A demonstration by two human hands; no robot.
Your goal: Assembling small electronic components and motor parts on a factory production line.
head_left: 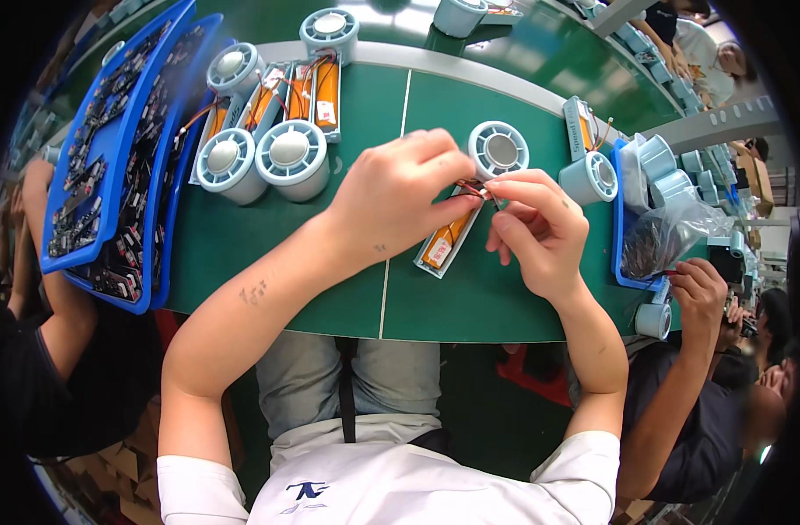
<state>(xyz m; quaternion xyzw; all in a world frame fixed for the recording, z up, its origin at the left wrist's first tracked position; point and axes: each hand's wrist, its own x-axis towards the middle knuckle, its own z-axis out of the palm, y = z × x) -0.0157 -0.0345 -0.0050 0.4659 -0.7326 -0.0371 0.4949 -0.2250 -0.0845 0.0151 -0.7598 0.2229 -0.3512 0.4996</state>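
A light blue handheld fan lies in front of me, its round head away from me and its handle open. An orange battery with a white label sits in the handle. Over the handle, my left hand pinches the thin red and black wires. Close against it, my right hand has thumb and fingers closed at the same wires, by a small white connector. The fingers partly hide the wire ends, and my left hand covers part of the handle.
Several more fans with batteries and wires stand at the left. Beside them, stacked blue trays hold small circuit boards. Another open fan lies at the right, near a blue bin with bagged parts. A co-worker's hand holds something thin there.
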